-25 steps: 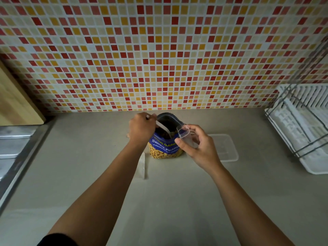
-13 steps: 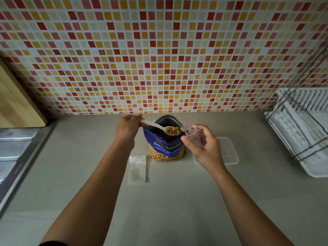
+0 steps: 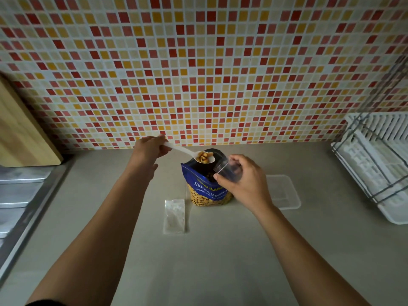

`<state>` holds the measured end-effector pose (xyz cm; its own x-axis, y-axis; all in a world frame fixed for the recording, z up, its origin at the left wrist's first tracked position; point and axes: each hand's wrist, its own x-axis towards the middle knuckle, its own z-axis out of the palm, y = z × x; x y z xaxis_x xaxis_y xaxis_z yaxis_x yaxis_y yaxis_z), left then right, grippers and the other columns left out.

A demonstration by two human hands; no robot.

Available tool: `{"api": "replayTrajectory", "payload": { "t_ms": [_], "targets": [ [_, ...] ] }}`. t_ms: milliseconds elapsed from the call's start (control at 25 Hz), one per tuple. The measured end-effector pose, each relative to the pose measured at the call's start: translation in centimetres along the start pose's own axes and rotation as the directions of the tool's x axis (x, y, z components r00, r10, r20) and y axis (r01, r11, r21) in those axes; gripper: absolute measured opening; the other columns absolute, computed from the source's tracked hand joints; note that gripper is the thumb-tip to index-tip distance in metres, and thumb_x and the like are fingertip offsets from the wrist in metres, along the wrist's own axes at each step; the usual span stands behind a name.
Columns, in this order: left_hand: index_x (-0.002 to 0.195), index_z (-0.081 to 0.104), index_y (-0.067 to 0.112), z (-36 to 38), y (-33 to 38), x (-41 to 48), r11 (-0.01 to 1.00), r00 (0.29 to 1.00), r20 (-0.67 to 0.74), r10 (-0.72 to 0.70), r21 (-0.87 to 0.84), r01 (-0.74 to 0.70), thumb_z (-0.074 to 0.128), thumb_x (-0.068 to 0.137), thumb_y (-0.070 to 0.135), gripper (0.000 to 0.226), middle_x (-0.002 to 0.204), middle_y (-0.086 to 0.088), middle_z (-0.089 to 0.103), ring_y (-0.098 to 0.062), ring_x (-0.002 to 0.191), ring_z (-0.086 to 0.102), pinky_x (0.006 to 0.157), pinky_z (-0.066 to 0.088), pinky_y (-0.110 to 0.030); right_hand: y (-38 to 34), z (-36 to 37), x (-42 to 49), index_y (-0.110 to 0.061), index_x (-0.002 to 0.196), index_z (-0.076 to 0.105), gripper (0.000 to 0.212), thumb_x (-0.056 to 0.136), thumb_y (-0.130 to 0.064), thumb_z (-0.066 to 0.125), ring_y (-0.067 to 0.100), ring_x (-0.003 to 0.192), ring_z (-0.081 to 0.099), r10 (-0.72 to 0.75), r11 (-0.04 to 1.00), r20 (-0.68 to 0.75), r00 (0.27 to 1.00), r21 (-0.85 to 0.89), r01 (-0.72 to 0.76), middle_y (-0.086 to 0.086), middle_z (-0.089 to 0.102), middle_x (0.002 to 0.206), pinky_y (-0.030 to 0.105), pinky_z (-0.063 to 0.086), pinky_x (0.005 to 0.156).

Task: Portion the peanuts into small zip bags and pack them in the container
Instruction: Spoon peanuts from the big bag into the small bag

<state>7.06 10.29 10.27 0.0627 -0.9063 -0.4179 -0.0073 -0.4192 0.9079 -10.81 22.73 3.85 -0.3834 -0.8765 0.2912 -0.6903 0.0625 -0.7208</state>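
A dish rack (image 3: 375,164) stands well right of the hands, a sink (image 3: 19,195) far left. On the bench (image 3: 220,261), a clear container (image 3: 284,191) lies just right of the right hand (image 3: 245,182), whose fingers (image 3: 237,161) curl round an open zip bag (image 3: 227,170). Left hand (image 3: 148,151) fingers pinch a spoon (image 3: 187,152) of peanuts (image 3: 203,157) over the peanut bag (image 3: 207,186), just left of the zip bag's mouth. A spare bag (image 3: 174,216) lies below.

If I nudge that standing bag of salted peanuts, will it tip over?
Probably not easily: the peanut bag stands on a broad base and looks well filled low down. Its open top looks soft, so a high push would likely buckle it rather than topple it. A low push would probably slide it along the smooth counter.
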Motion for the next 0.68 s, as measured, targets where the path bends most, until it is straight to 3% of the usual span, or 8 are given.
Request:
{"api": "replayTrajectory", "payload": {
  "t_ms": [160,240,320,400,480,600,640,680],
  "targets": [
    [0.101,0.054,0.018,0.8,1.0,-0.8,0.997,0.999,0.036,0.041,0.058,-0.043,0.057,0.092,0.026,0.013,0.096,0.003,0.065,-0.008,0.081,0.061,0.097,0.039,-0.042,-0.7,0.3,0.5,-0.018,0.107,0.059,0.053,0.066,-0.046,0.078,0.005,0.078,0.055,-0.003,1.000,-0.009,1.000,-0.004,0.003,-0.012,0.058,0.092,0.012,0.042,0.063],
    [0.107,0.056,0.013,1.3,1.5,-1.3,0.989,0.994,0.061,0.091,0.107,-0.097,0.054,0.093,0.025,0.018,0.101,0.001,0.065,-0.007,0.077,0.061,0.079,0.043,-0.029,-0.8,0.4,0.6,-0.020,0.106,0.059,0.052,0.066,-0.046,0.078,0.005,0.081,0.056,0.007,1.000,-0.013,1.000,0.016,-0.007,-0.013,0.057,0.091,0.017,0.046,0.067],
    [0.107,0.058,0.010,2.0,2.1,-1.7,0.966,0.981,0.090,0.174,0.179,-0.187,0.052,0.094,0.024,0.020,0.101,-0.002,0.066,-0.006,0.075,0.061,0.060,0.037,-0.018,-0.9,0.5,0.6,-0.021,0.105,0.059,0.050,0.066,-0.047,0.078,0.006,0.084,0.057,0.030,0.998,-0.021,0.999,0.051,-0.029,-0.013,0.058,0.092,0.022,0.049,0.071],
    [0.101,0.062,0.009,2.6,2.8,-2.4,0.901,0.943,0.140,0.302,0.282,-0.330,0.051,0.095,0.025,0.021,0.097,-0.003,0.067,-0.007,0.075,0.060,0.057,0.035,-0.016,-0.9,0.7,0.7,-0.021,0.105,0.060,0.051,0.066,-0.047,0.078,0.007,0.085,0.058,0.053,0.995,-0.050,0.997,0.089,-0.049,-0.013,0.059,0.093,0.020,0.048,0.072],
    [0.093,0.064,0.010,3.1,3.2,-3.5,0.715,0.820,0.275,0.501,0.402,-0.572,0.050,0.095,0.027,0.022,0.088,-0.002,0.068,-0.004,0.067,0.057,0.056,0.037,-0.015,-0.9,0.9,0.7,-0.021,0.106,0.061,0.050,0.066,-0.045,0.079,0.006,0.084,0.059,0.081,0.985,-0.079,0.994,0.160,-0.067,-0.013,0.061,0.093,0.014,0.044,0.070],
    [0.091,0.067,0.008,3.3,4.0,-5.7,0.232,0.473,0.534,0.701,0.455,-0.859,0.051,0.094,0.027,0.025,0.079,0.000,0.068,-0.005,0.055,0.054,0.051,0.038,-0.013,-1.0,1.3,0.3,-0.022,0.105,0.061,0.045,0.069,-0.041,0.079,0.007,0.085,0.063,0.130,0.940,-0.090,0.987,0.327,-0.094,-0.008,0.067,0.095,0.015,0.049,0.071],
    [0.093,0.067,0.008,3.0,4.4,-5.9,0.179,0.427,0.537,0.728,0.453,-0.874,0.051,0.094,0.027,0.025,0.080,-0.001,0.069,-0.008,0.055,0.056,0.051,0.040,-0.015,-0.9,1.4,0.2,-0.022,0.104,0.061,0.043,0.069,-0.039,0.079,0.006,0.086,0.064,0.145,0.923,-0.094,0.985,0.371,-0.101,-0.007,0.068,0.096,0.016,0.051,0.070],
    [0.095,0.067,0.008,2.6,4.8,-5.7,0.218,0.448,0.480,0.754,0.461,-0.860,0.051,0.094,0.027,0.024,0.082,-0.001,0.069,-0.010,0.057,0.057,0.050,0.042,-0.015,-0.9,1.4,0.0,-0.022,0.104,0.061,0.042,0.070,-0.038,0.079,0.004,0.087,0.064,0.159,0.910,-0.098,0.982,0.400,-0.108,-0.006,0.068,0.097,0.014,0.051,0.069]
  ]
}}
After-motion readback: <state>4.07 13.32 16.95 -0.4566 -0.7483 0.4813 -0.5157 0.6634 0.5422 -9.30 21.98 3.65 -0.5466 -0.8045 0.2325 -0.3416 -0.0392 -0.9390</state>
